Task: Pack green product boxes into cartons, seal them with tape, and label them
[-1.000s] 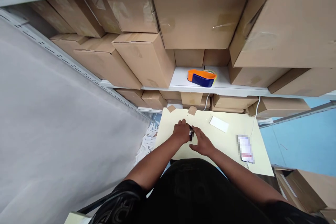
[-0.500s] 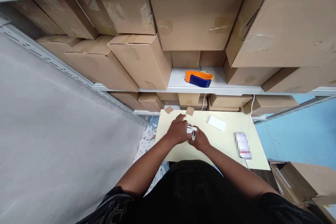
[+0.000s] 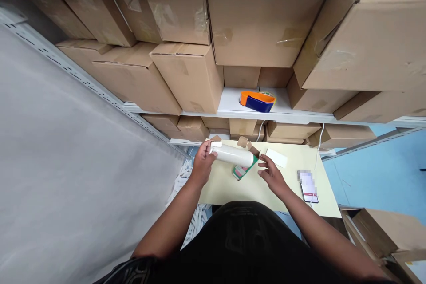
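My left hand (image 3: 202, 164) is closed around one end of a white cylindrical bottle (image 3: 234, 154), by its squarish white cap or handle. The bottle lies nearly level above the table, its rounded end pointing right. Beneath it rests a small green and pink carton (image 3: 240, 171), partly covered by the bottle, with a brown flap showing at its far end. To the right of the carton, my right hand (image 3: 273, 178) has its fingers apart and its fingertips close to the bottle's end. Whether a fingertip touches the carton I cannot tell.
On the pale yellow table (image 3: 282, 193) lie a white flat box (image 3: 277, 158) and a phone (image 3: 308, 186) with a cable. Cardboard boxes (image 3: 253, 29) fill the shelves ahead. An orange and blue tape dispenser (image 3: 257, 101) sits on the shelf. An open carton (image 3: 382, 235) stands at lower right.
Both hands were together around a shiny, white-and-silver object; now they are apart. My left hand has moved left with the white bottle, my right hand rightward. The green carton has come into view.
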Available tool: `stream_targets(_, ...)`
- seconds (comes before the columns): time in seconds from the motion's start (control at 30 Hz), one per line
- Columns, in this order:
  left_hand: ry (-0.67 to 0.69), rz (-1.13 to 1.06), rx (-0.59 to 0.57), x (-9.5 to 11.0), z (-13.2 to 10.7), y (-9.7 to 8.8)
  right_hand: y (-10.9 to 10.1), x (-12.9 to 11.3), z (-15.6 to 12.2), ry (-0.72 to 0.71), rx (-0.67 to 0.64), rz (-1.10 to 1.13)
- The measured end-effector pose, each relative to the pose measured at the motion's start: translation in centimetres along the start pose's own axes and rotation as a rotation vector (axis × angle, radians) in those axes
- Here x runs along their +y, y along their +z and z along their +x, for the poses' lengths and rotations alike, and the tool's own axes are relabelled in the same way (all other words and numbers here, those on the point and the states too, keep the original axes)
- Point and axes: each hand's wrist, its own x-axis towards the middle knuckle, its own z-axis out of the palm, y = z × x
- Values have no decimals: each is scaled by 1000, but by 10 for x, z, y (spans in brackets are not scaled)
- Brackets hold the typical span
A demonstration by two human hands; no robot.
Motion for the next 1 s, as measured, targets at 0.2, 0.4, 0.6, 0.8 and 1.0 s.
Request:
stream_targets(0.2,-19,-78,-95,2,-3,22,7,-45,8,-90,-196,-101)
stream_targets(0.4,12,-134,-205,-2,-20,63,30,-49,-1,55,-150,92)
stream_targets(0.6,-42,-62,-205,-12,-35,75,33,-48,-10,56,-252,355)
stream_targets(0.8,6,81,-251,-1,-37,76,41,-50,-10,62,-156,411)
stream_targets(1.0,38,13,-289,2,-35,72,41,-63,-15,70,-240,557)
